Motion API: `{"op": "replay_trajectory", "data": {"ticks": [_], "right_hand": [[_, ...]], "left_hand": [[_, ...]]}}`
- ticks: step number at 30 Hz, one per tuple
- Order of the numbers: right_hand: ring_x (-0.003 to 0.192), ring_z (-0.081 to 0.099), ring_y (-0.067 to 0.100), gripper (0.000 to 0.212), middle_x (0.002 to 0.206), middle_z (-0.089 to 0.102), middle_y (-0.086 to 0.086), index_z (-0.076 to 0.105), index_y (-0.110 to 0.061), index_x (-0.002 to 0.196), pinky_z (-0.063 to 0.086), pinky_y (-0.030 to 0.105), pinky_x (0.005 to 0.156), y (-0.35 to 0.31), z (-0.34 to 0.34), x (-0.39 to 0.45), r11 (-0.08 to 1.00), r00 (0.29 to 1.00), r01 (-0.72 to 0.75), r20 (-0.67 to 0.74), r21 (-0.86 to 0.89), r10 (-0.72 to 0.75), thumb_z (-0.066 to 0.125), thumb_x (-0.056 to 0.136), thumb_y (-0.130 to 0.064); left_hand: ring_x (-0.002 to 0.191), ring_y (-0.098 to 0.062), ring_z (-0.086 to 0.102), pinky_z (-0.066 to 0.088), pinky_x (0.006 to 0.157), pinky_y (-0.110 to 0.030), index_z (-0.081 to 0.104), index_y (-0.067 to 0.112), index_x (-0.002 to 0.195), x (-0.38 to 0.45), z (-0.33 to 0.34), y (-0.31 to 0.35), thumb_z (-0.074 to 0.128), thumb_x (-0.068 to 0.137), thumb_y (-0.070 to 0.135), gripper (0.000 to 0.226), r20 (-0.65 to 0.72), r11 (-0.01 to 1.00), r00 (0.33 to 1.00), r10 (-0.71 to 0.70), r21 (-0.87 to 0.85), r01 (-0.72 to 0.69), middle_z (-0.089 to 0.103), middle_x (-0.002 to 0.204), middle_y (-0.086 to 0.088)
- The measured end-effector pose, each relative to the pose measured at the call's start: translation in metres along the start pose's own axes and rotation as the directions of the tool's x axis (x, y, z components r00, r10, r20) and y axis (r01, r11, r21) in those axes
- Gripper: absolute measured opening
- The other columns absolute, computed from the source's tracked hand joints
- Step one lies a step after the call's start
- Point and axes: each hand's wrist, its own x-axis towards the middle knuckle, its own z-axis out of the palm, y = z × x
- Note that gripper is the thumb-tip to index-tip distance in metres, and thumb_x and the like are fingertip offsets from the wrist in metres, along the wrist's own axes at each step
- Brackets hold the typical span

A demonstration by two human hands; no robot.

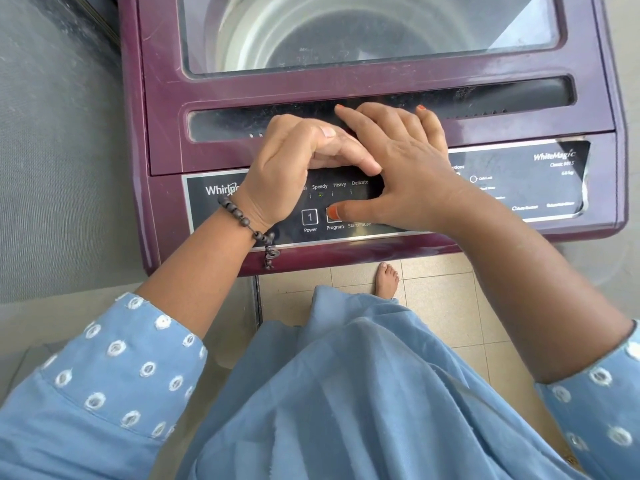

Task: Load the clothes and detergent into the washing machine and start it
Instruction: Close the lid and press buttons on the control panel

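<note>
Left hand (287, 164) loosely curled; right hand (408, 168) flat, fingers straight, thumb extended sideways.

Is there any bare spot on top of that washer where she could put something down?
The glass lid behind both hands is bare. The panel's right end is free too. The middle is crowded: left hand and right hand overlap above the Program button.
</note>
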Motion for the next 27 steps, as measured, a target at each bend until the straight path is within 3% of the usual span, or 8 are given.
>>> {"op": "replay_trajectory", "data": {"ticks": [9, 14, 20, 25, 27], "right_hand": [[0.146, 0.015, 0.019, 0.111, 0.154, 0.026, -0.006, 0.015, -0.031, 0.154, -0.008, 0.049, 0.119, 0.003, 0.0, 0.0, 1.0, 1.0, 0.018, 0.019, 0.011, -0.018, 0.053, 0.061, -0.077], [0.146, 0.015, 0.018, 0.114, 0.153, 0.026, -0.008, 0.016, -0.031, 0.154, -0.009, 0.049, 0.119, 0.004, 0.001, 0.0, 0.999, 1.0, 0.027, 0.014, 0.021, -0.027, 0.039, 0.056, -0.084], [0.146, 0.016, 0.019, 0.111, 0.154, 0.028, -0.006, 0.016, -0.031, 0.154, -0.008, 0.047, 0.119, 0.004, -0.003, -0.002, 0.997, 1.0, 0.027, 0.013, 0.072, -0.028, 0.037, 0.058, -0.084], [0.149, 0.017, 0.021, 0.101, 0.157, 0.029, 0.0, 0.014, -0.025, 0.155, 0.0, 0.042, 0.121, 0.008, -0.018, -0.007, 0.996, 0.995, 0.073, 0.064, 0.044, -0.075, 0.062, 0.077, -0.067], [0.147, 0.022, 0.023, 0.102, 0.157, 0.032, 0.003, 0.014, -0.024, 0.155, 0.007, 0.041, 0.121, 0.015, -0.03, -0.009, 0.998, 0.994, 0.059, 0.092, 0.016, -0.06, 0.063, 0.076, -0.065]], "left_hand": [[0.097, -0.021, 0.07, 0.052, 0.087, -0.028, 0.076, 0.002, 0.088, 0.0, 0.0, -0.001, 0.023, 0.085, 0.007, 0.054, 0.005, 1.0, 1.0, 0.007, 0.008, -0.007, 0.077, 0.089, -0.007], [0.095, -0.021, 0.071, 0.053, 0.086, -0.027, 0.075, 0.007, 0.094, 0.0, 0.001, 0.001, 0.023, 0.085, 0.007, 0.052, -0.007, 1.0, 1.0, 0.01, -0.003, -0.01, 0.077, 0.086, -0.006], [0.095, -0.023, 0.071, 0.054, 0.086, -0.029, 0.076, 0.008, 0.088, -0.001, 0.007, 0.005, 0.022, 0.087, 0.009, 0.054, -0.069, 1.0, 0.998, -0.003, 0.027, 0.004, 0.077, 0.087, -0.008], [0.097, -0.023, 0.071, 0.054, 0.089, -0.031, 0.077, 0.008, 0.09, -0.001, 0.011, 0.007, 0.023, 0.086, 0.011, 0.054, -0.087, 0.999, 0.996, -0.026, 0.038, 0.03, 0.078, 0.088, -0.007], [0.097, -0.023, 0.071, 0.054, 0.089, -0.031, 0.076, 0.009, 0.088, 0.001, 0.012, 0.01, 0.023, 0.085, 0.012, 0.053, -0.081, 0.998, 0.996, -0.05, 0.032, 0.052, 0.078, 0.086, -0.005]]}}
